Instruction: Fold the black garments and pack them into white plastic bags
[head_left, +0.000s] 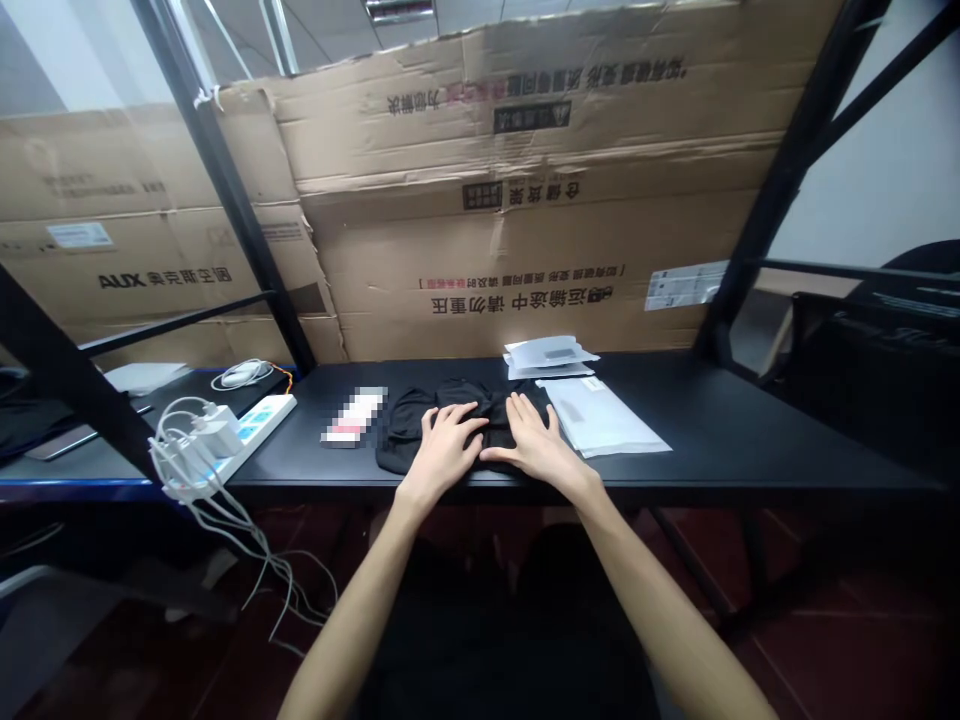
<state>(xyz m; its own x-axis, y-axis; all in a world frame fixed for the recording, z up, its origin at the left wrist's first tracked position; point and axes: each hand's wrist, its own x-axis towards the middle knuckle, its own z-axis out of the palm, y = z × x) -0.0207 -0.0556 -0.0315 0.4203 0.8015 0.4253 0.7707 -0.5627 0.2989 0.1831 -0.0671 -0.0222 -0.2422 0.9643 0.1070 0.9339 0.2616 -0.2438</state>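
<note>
A bunched piece of black fabric (pixel 409 425) lies on the black desk near its front edge, with folds and creases across it. My left hand (pixel 448 445) rests on the middle of the fabric, fingers spread and slightly bent. Flat on its right part is my right hand (pixel 536 440), fingers stretched forward and thumb pointing left. The two thumbs come close together over the cloth. What kind of garment or item the fabric is, I cannot tell. Just right of my right hand lies a white plastic bag (pixel 604 420).
Folded white packaging (pixel 551 355) lies behind the bag. At the left are a blurred-out phone-like item (pixel 355 417) and a white power strip (pixel 259 430) with chargers and cables hanging over the edge. Large cardboard sheets (pixel 510 230) stand behind the desk (pixel 757 430), between black metal posts (pixel 780 190).
</note>
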